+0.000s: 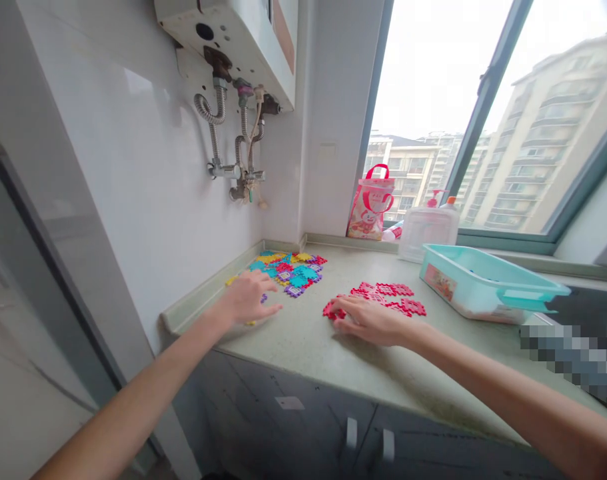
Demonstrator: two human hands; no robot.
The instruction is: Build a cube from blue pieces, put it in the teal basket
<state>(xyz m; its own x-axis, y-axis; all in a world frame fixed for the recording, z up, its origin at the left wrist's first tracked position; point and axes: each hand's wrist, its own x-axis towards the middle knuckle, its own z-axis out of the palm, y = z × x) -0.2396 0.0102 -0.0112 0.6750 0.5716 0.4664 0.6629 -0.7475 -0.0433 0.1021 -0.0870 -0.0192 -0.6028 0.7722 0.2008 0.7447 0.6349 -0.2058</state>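
Observation:
A loose heap of flat plastic interlocking tiles (303, 275) in blue, yellow, purple and red lies in the counter's back left corner. My left hand (250, 297) is over the near edge of this heap, its fingers apart, hiding some tiles beneath. Farther right, several red interlocking tiles (396, 289) are spread on the counter. My right hand (366, 319) rests at their left side, with its fingertips on a red tile (328, 311) that they partly cover. The thumb is stretched out along the counter.
A turquoise plastic bin (483, 283) stands to the right on the counter (303, 340). Behind it are a clear plastic container (428, 230) and a pink and white bag (370, 213) by the window. A water heater (233, 40) with metal hoses hangs above the left corner.

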